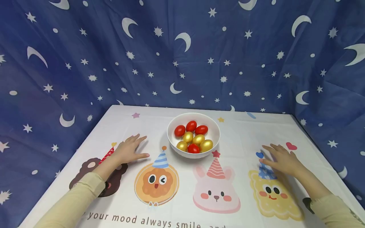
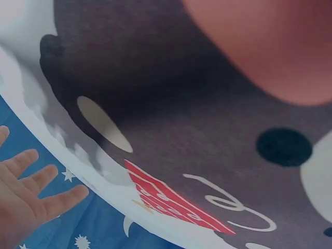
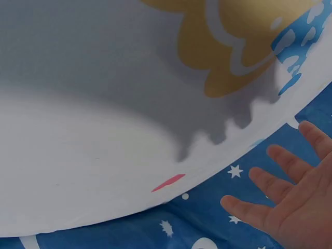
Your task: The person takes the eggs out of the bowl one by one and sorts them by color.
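A white bowl (image 1: 173,143) stands near the table's middle and holds several red eggs (image 1: 191,126) and several gold eggs (image 1: 206,145), all glossy. To its left, my left hand (image 1: 129,150) is spread over the printed brown bear, with nothing in it. On the far side, my right hand (image 1: 283,159) hovers with fingers apart above the printed yellow biscuit, also holding nothing. Both wrist views show the left hand (image 2: 31,192) and the right hand (image 3: 295,192) with fingers extended, apart from the bowl.
The white tablecloth (image 1: 245,136) carries printed cartoon figures and a line of lettering along the front. A dark blue curtain (image 1: 199,57) with moons and stars rises behind the table and along both sides.
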`<state>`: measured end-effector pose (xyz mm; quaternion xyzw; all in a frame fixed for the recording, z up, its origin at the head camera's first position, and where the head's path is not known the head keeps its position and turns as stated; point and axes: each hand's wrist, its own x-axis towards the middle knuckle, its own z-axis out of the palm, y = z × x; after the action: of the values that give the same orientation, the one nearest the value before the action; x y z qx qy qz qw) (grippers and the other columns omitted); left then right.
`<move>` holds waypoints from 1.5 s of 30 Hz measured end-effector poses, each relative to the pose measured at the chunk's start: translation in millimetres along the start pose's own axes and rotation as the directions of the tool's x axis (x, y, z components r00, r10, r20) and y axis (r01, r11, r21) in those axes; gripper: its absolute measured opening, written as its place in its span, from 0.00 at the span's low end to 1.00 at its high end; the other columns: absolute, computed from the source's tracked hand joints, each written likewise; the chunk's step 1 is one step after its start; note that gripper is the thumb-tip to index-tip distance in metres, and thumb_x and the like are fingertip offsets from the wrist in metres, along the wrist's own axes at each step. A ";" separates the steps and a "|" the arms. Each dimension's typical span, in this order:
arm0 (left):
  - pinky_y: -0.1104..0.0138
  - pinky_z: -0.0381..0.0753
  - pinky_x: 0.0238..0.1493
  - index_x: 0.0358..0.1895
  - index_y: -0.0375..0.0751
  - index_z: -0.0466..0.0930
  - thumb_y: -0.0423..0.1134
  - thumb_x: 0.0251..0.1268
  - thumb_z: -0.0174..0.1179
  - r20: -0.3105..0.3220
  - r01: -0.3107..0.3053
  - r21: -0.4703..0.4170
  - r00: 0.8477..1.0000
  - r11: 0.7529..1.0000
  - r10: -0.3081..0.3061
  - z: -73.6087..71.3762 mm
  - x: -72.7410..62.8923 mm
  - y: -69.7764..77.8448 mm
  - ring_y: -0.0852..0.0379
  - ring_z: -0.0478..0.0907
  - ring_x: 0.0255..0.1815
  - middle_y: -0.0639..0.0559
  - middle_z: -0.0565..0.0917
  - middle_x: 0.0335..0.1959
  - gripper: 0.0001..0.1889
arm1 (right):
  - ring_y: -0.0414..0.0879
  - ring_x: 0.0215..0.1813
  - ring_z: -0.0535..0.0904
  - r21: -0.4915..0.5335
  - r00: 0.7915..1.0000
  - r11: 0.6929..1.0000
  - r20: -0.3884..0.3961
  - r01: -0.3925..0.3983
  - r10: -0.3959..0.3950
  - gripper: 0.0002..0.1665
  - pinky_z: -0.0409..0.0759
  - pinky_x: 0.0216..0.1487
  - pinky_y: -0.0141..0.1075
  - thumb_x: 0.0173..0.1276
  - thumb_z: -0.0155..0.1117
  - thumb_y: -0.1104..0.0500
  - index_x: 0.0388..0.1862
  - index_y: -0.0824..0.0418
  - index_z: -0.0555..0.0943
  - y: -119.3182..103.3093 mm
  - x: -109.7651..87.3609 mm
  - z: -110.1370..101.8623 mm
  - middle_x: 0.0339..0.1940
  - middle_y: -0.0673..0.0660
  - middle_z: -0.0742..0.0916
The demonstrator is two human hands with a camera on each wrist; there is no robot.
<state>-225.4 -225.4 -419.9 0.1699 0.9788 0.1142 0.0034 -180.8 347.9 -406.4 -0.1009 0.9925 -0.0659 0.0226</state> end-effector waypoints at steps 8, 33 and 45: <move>0.43 0.76 0.58 0.63 0.41 0.72 0.61 0.54 0.62 -0.054 -0.068 -0.034 0.996 0.997 0.066 0.0 8.4 9.3 0.38 0.73 0.60 0.37 0.76 0.59 0.37 | 0.71 0.57 0.74 0.015 0.996 0.997 -0.034 0.080 -0.079 0.41 0.77 0.50 0.67 0.61 0.64 0.40 0.62 0.69 0.72 -2.2 2.7 -9.2 0.57 0.75 0.77; 0.50 0.83 0.46 0.48 0.40 0.83 0.49 0.62 0.61 -0.064 -0.038 -0.108 0.997 0.993 0.031 -14.8 23.4 18.2 0.45 0.81 0.44 0.42 0.85 0.42 0.18 | 0.65 0.48 0.80 0.097 0.990 0.990 -0.106 0.103 -0.093 0.25 0.83 0.45 0.59 0.66 0.62 0.53 0.56 0.68 0.77 -27.9 22.9 -21.7 0.52 0.71 0.82; 0.51 0.82 0.47 0.50 0.40 0.82 0.47 0.63 0.60 -0.112 -0.020 -0.218 0.994 0.976 -0.005 -13.4 41.4 34.2 0.44 0.82 0.43 0.42 0.85 0.43 0.18 | 0.64 0.45 0.80 0.149 0.976 0.982 -0.202 0.112 -0.081 0.22 0.83 0.38 0.53 0.64 0.63 0.58 0.54 0.68 0.77 -52.6 23.2 -31.4 0.44 0.69 0.85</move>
<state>-253.7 -183.2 -397.8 0.1654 0.9583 0.2305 -0.0334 -194.9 296.1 -369.0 -0.1402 0.9753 -0.1556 -0.0702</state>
